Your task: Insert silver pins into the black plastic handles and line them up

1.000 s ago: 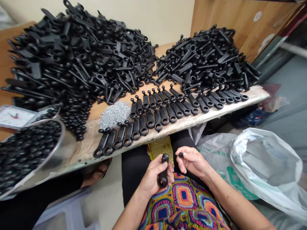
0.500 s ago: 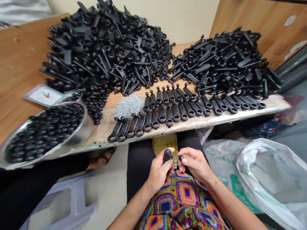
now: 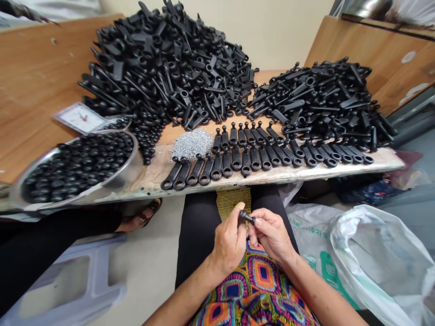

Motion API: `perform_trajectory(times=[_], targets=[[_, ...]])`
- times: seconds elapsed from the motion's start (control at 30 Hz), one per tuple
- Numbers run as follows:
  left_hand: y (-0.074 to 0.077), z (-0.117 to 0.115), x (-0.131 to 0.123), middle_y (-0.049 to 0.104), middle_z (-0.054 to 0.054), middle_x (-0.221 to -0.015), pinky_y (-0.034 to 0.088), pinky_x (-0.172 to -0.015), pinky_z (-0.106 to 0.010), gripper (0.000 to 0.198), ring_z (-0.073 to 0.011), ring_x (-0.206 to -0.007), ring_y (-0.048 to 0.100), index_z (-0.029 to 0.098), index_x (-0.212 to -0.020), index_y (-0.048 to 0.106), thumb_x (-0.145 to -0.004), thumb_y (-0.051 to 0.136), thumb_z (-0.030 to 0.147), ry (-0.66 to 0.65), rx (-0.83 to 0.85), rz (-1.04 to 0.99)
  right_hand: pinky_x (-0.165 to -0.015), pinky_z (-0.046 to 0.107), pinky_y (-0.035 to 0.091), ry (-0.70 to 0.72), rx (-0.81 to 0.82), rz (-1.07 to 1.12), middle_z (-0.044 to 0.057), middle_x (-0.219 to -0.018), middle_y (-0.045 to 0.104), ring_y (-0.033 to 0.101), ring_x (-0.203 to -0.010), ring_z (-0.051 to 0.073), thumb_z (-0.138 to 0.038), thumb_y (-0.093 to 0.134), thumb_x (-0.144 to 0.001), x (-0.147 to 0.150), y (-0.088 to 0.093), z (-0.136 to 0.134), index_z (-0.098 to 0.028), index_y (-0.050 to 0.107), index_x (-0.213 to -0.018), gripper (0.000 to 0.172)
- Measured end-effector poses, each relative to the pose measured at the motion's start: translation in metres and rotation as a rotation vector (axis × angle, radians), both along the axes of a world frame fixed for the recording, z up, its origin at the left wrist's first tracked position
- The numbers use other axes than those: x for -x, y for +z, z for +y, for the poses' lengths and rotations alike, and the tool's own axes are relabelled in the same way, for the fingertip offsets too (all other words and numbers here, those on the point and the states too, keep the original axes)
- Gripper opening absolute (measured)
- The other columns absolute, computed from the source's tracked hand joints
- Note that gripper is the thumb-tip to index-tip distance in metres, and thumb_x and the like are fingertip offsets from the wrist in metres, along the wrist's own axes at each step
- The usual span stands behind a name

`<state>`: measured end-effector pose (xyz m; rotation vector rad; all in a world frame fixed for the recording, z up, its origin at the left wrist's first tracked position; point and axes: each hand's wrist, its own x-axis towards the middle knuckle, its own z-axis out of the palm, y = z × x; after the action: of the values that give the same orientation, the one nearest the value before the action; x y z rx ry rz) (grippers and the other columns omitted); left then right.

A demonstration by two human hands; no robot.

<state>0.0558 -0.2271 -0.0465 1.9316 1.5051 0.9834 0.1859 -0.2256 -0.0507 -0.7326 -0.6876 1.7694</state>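
Above my lap, my left hand [image 3: 227, 242] is closed around a black plastic crank handle [image 3: 244, 216], most of it hidden in the palm. Its narrow end points to the right. My right hand [image 3: 273, 233] pinches a small black knob [image 3: 252, 220] between thumb and fingers, against that narrow end. The fingers cover part of the knob, so I cannot tell how far it sits on the handle. Ahead, rows of similar black crank handles [image 3: 255, 158] lie along the table edge, beside a heap of small silver pins [image 3: 192, 144].
Large piles of black handles [image 3: 163, 68] rise at the back. A metal basin [image 3: 134, 158] full of black knobs stands left, near a white clock-like dial [image 3: 81, 118]. A white sack [image 3: 353, 226] is at right, a plastic stool [image 3: 91, 271] and another person's foot [image 3: 139, 219] at left.
My two hands have come together: the knob in my right fingers, apart from the handle before, now meets its end. The handle has turned to point right. The view has shifted slightly.
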Motion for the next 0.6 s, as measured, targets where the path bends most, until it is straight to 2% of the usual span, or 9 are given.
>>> perform_trajectory(times=[0.27, 0.6], targets=[[-0.014, 0.002, -0.001, 0.06, -0.011, -0.106, 0.047, -0.083, -0.024, 0.041, -0.0156, -0.094, 0.059, 0.01, -0.122, 0.039, -0.082, 0.036, 0.009, 0.026, -0.27, 0.162, -0.033, 0.016, 0.037, -0.03, 0.036, 0.015, 0.001, -0.053, 0.059, 0.05, -0.035, 0.008, -0.028, 0.062, -0.078, 0.003, -0.004, 0.0, -0.013, 0.058, -0.077, 0.015], [-0.023, 0.003, -0.01, 0.061, -0.016, -0.097, 0.049, -0.071, -0.027, 0.05, -0.0202, -0.082, 0.062, 0.006, -0.13, 0.027, -0.084, 0.041, 0.018, 0.115, -0.419, 0.294, -0.028, 0.014, 0.031, -0.083, 0.144, 0.081, -0.002, -0.049, 0.055, 0.044, -0.03, 0.007, -0.031, 0.065, -0.074, 0.01, 0.006, -0.001, -0.013, 0.056, -0.074, 0.02]])
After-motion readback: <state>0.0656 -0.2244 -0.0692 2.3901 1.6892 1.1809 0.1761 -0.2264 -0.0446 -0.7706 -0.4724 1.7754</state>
